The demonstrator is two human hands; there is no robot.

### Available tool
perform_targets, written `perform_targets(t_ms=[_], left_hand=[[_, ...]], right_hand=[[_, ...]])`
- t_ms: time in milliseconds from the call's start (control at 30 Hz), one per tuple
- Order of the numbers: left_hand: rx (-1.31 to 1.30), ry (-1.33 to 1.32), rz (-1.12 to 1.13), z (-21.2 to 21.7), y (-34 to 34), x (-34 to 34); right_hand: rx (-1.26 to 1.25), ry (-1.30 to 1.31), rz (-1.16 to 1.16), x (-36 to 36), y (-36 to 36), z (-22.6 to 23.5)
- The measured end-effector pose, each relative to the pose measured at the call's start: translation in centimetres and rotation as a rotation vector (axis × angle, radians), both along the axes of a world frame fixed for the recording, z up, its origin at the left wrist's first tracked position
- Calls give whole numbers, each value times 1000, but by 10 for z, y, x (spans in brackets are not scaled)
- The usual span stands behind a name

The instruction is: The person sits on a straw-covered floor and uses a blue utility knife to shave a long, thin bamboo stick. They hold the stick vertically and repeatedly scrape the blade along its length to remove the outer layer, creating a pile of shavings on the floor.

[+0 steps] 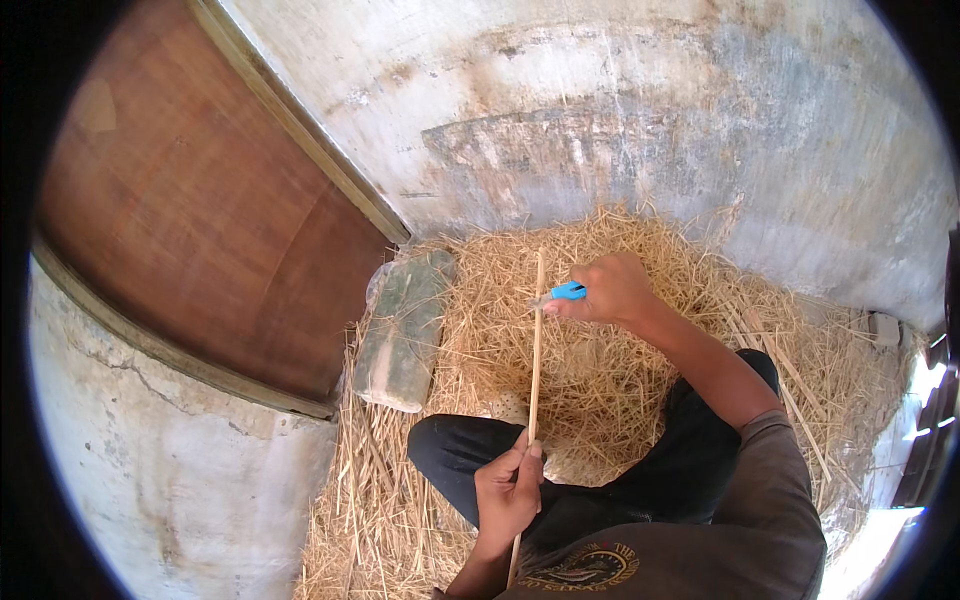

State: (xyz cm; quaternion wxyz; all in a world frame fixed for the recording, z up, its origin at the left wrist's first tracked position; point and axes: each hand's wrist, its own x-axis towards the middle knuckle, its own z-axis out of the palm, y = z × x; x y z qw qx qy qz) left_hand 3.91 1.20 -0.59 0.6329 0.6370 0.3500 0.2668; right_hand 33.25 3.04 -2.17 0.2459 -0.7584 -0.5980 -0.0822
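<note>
A long, thin, pale strip that looks like split bamboo [536, 380] runs up from my lap, its far end over the straw. My left hand [510, 490] is closed round its lower part, thumb on top. In my right hand [610, 288] is a small cutter knife with a blue handle [569, 291], gripped in closed fingers. The knife's blade meets the strip near its far end, and my right thumb is close beside it. My crossed legs in dark trousers [465, 455] lie under both hands.
Loose straw [620, 370] covers the ground around me. A greyish-green block [405, 330] lies at the left, below a brown door [220, 210] in a wooden frame. A stained wall [640, 130] stands ahead. Longer strips [790, 390] lie at the right.
</note>
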Motion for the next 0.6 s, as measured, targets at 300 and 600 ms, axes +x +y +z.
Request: perform_targets(t_ms=[300,600], left_hand=[[-134,104,32,11,-9,-27],[-7,80,1,13,6,6]], right_hand=[[-10,288,-531,136,7,-7],[-11,132,47,-18,-27,17]])
